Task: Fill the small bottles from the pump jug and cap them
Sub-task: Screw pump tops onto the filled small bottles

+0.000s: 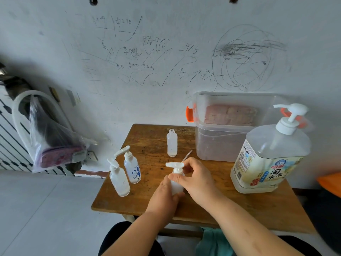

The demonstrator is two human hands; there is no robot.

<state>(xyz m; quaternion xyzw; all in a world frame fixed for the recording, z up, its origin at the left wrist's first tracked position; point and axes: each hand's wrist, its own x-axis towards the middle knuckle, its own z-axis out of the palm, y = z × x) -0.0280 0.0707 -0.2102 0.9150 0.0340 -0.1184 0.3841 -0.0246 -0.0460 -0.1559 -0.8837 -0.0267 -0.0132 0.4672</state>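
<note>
A small clear bottle [176, 187] stands near the middle of the wooden table [258, 206]. My left hand [163, 195] grips its body. My right hand [196, 177] pinches the collar of its white pump cap [175, 166]. Two more small bottles with white pump caps stand to the left: a plain one [119, 180] and one with a blue print [132, 168]. An uncapped small bottle [172, 143] stands farther back. A thin white tube [186, 156] pokes out behind my right hand. The large pump jug [267, 154] stands at the right.
Two stacked clear plastic boxes [221, 141] with orange clips sit against the scribbled wall at the back right. A plastic bag [53, 143] hangs by the wall at the left. An orange object [330, 183] shows at the right edge. My knees are under the table's front edge.
</note>
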